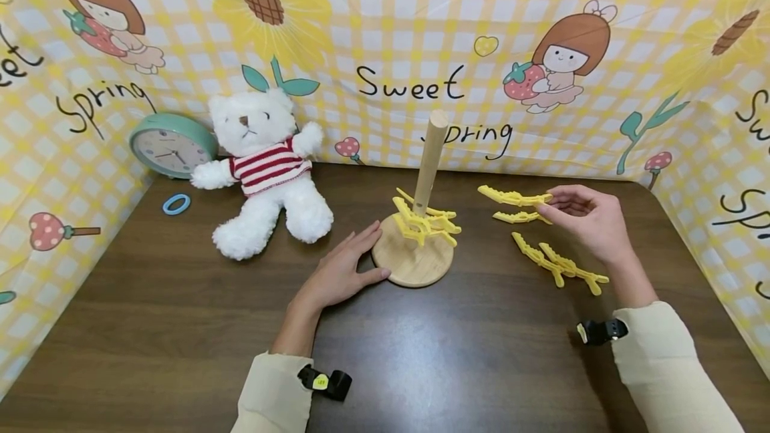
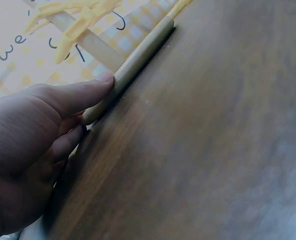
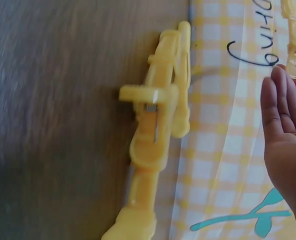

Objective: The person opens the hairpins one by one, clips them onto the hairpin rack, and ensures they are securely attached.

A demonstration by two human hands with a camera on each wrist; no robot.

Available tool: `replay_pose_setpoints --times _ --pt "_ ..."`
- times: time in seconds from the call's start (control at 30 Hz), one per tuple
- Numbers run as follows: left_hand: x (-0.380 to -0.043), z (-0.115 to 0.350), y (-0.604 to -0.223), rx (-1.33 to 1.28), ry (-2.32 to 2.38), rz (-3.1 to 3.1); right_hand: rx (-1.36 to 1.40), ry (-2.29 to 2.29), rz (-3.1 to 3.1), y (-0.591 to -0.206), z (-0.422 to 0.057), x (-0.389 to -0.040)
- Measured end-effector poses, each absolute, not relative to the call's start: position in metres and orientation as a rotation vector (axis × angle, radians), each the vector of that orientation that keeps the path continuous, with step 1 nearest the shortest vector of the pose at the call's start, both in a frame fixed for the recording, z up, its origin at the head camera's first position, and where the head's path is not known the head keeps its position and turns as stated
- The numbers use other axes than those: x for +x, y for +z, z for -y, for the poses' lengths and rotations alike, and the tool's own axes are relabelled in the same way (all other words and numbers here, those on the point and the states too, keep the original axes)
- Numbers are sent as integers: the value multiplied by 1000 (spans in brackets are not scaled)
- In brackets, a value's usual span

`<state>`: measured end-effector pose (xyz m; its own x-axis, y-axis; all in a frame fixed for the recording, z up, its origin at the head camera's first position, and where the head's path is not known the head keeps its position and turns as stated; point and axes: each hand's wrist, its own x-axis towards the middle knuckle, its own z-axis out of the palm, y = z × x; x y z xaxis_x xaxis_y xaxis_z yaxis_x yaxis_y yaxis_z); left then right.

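Observation:
A round-based wooden stand [image 1: 428,166] has several yellow plastic clips [image 1: 416,224] on the lower part of its upright post. My left hand [image 1: 339,272] rests at the left side of its base [image 1: 421,274], thumb and straight fingers touching the rim. In the left wrist view the thumb [image 2: 83,94] lies against that rim. My right hand [image 1: 586,222] pinches the end of a yellow clip [image 1: 511,197], raised above the table. Just below it another clip [image 1: 516,218] lies on the table, partly hidden by the fingers. The right wrist view shows a clip [image 3: 150,125] with a small metal spring.
Two more yellow clips [image 1: 562,264] lie nearer me on the brown table [image 1: 391,359]. At the back left are a white teddy bear [image 1: 267,172] in a striped shirt, a green clock [image 1: 172,146] and a blue ring [image 1: 176,204]. A checked cloth [image 1: 385,32] hangs behind.

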<state>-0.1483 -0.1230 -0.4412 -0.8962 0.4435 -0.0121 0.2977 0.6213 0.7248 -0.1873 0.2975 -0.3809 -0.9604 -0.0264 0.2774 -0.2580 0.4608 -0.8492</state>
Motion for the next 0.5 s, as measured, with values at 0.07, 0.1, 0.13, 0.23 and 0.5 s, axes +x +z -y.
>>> replay_pose_setpoints --times 0.07,0.1,0.13,0.23,0.5 --pt "-149 123 -441 617 1131 -2655 276 1493 2448 -378 -292 -185" --pt "-149 123 -441 621 1127 -2656 284 1484 2437 -376 -289 -184" --pt "-149 123 -441 620 1126 -2655 291 1479 2425 -375 -287 -184" --pt "-149 123 -441 621 1126 -2653 315 1475 2390 -373 -280 -184" --pt "-150 122 -441 628 1122 -2654 428 1503 2350 -367 -268 -181"
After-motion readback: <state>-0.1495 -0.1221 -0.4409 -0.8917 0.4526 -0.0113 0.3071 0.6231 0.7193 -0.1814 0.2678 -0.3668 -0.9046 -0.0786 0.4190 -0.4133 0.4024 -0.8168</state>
